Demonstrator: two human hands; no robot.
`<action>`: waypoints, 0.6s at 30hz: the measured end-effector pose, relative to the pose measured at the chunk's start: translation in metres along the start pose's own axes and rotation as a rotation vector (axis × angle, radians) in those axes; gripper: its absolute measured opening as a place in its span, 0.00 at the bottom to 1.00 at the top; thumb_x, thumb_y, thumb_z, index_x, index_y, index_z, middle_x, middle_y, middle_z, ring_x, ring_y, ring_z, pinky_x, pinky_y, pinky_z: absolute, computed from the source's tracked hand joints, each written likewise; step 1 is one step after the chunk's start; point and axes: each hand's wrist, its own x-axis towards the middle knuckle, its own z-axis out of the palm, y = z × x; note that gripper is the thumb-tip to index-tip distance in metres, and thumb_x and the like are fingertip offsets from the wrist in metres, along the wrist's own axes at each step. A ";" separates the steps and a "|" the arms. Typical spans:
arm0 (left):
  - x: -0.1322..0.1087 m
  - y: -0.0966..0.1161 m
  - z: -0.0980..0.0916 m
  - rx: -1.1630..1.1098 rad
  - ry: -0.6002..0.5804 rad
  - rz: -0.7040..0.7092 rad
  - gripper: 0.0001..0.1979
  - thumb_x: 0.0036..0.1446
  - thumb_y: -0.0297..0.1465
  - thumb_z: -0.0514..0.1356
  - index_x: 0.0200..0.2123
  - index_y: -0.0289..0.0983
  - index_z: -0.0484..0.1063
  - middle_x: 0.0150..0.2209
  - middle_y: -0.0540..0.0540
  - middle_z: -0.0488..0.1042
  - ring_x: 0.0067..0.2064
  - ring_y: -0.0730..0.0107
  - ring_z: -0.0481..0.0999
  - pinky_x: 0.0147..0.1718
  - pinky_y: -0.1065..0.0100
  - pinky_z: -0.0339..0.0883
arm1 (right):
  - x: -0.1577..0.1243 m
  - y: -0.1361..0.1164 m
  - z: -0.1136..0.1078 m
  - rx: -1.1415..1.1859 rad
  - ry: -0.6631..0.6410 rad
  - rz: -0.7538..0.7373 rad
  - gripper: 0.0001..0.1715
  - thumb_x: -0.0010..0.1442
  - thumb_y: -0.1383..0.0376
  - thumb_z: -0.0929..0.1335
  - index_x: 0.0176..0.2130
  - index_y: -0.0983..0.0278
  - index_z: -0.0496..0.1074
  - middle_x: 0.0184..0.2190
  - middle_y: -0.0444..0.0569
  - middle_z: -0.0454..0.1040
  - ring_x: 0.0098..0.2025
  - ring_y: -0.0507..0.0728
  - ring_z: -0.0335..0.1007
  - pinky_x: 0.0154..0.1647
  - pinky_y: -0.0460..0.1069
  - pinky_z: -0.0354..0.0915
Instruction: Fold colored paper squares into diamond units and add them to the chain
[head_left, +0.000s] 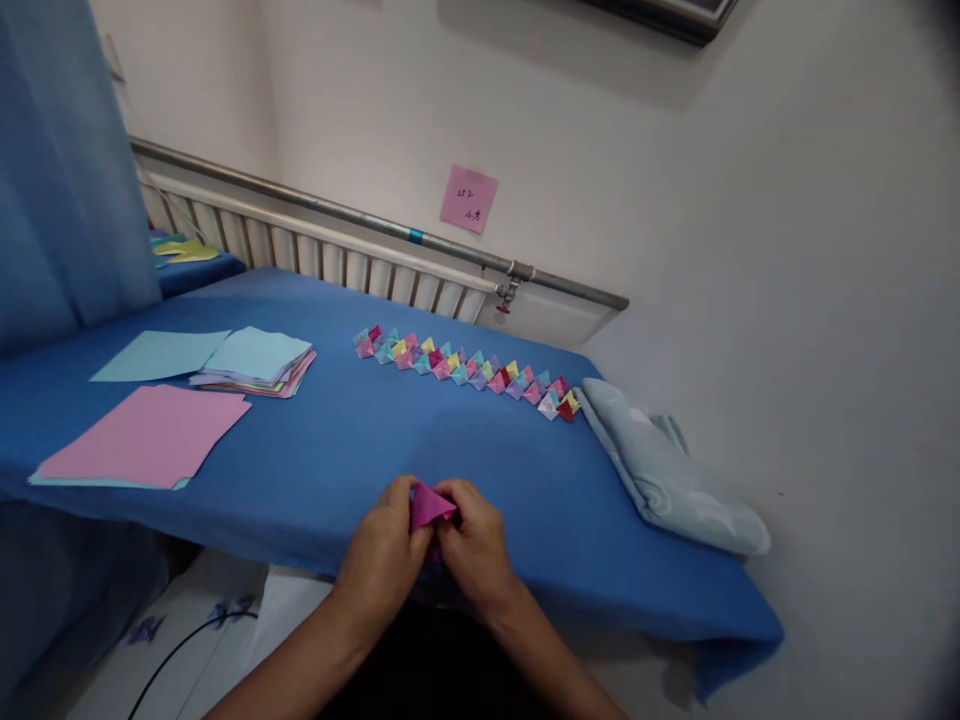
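A small piece of magenta origami paper, folded to a pointed shape, is held between both hands near the front edge of the blue-covered table. My left hand grips it from the left, thumb and fingers closed on it. From the right, my right hand pinches its other side, with the fingertips partly hidden behind the paper. Beyond the hands, a double row of small folded paper pieces in pink, blue, yellow and red runs across the table.
Left on the blue cloth lie a pink paper stack, a light blue sheet and a stack of square papers. A folded pale blanket rests at the right. Behind are a radiator and pipe.
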 end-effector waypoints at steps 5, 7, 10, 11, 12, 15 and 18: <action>0.007 -0.003 0.010 -0.001 0.057 -0.026 0.15 0.54 0.22 0.54 0.46 0.35 0.64 0.38 0.41 0.76 0.38 0.60 0.77 0.36 0.63 0.66 | -0.002 -0.002 0.002 0.006 0.030 -0.038 0.12 0.53 0.73 0.63 0.36 0.63 0.72 0.33 0.46 0.74 0.35 0.53 0.69 0.37 0.46 0.63; 0.007 -0.006 0.014 -0.008 0.098 -0.005 0.16 0.53 0.21 0.53 0.46 0.35 0.65 0.40 0.40 0.76 0.40 0.60 0.77 0.37 0.63 0.67 | -0.003 0.000 0.004 -0.008 0.021 -0.037 0.13 0.53 0.73 0.62 0.38 0.63 0.71 0.33 0.47 0.74 0.36 0.53 0.69 0.38 0.47 0.63; 0.006 -0.009 0.016 -0.019 0.152 0.041 0.17 0.53 0.20 0.52 0.46 0.35 0.65 0.42 0.40 0.75 0.41 0.61 0.76 0.40 0.62 0.67 | -0.002 0.003 0.006 -0.020 -0.005 -0.077 0.18 0.52 0.74 0.62 0.41 0.62 0.71 0.35 0.48 0.75 0.37 0.54 0.70 0.39 0.48 0.65; 0.006 -0.009 0.015 -0.020 0.163 0.048 0.17 0.53 0.20 0.52 0.46 0.35 0.65 0.41 0.40 0.76 0.41 0.61 0.76 0.40 0.62 0.67 | -0.002 0.004 0.006 -0.012 -0.009 -0.099 0.19 0.53 0.74 0.61 0.43 0.62 0.70 0.36 0.48 0.75 0.38 0.54 0.71 0.40 0.48 0.65; 0.006 -0.010 0.014 -0.021 0.170 0.053 0.16 0.53 0.21 0.52 0.45 0.35 0.66 0.40 0.41 0.76 0.41 0.61 0.76 0.40 0.61 0.67 | -0.001 0.005 0.007 0.002 -0.010 -0.117 0.19 0.53 0.74 0.61 0.43 0.62 0.70 0.37 0.48 0.75 0.39 0.54 0.71 0.40 0.48 0.65; 0.008 -0.010 0.009 -0.055 0.189 0.058 0.14 0.52 0.22 0.52 0.43 0.36 0.67 0.39 0.42 0.76 0.40 0.60 0.76 0.40 0.61 0.67 | 0.000 0.007 0.007 0.055 0.006 -0.136 0.17 0.55 0.73 0.62 0.43 0.62 0.70 0.37 0.47 0.76 0.38 0.54 0.72 0.40 0.47 0.66; 0.011 -0.010 0.005 -0.174 0.173 0.026 0.13 0.49 0.23 0.53 0.39 0.37 0.69 0.37 0.44 0.76 0.39 0.63 0.75 0.40 0.62 0.67 | -0.001 0.009 0.008 0.112 0.065 -0.116 0.16 0.55 0.73 0.62 0.42 0.61 0.71 0.36 0.46 0.76 0.37 0.53 0.72 0.40 0.46 0.66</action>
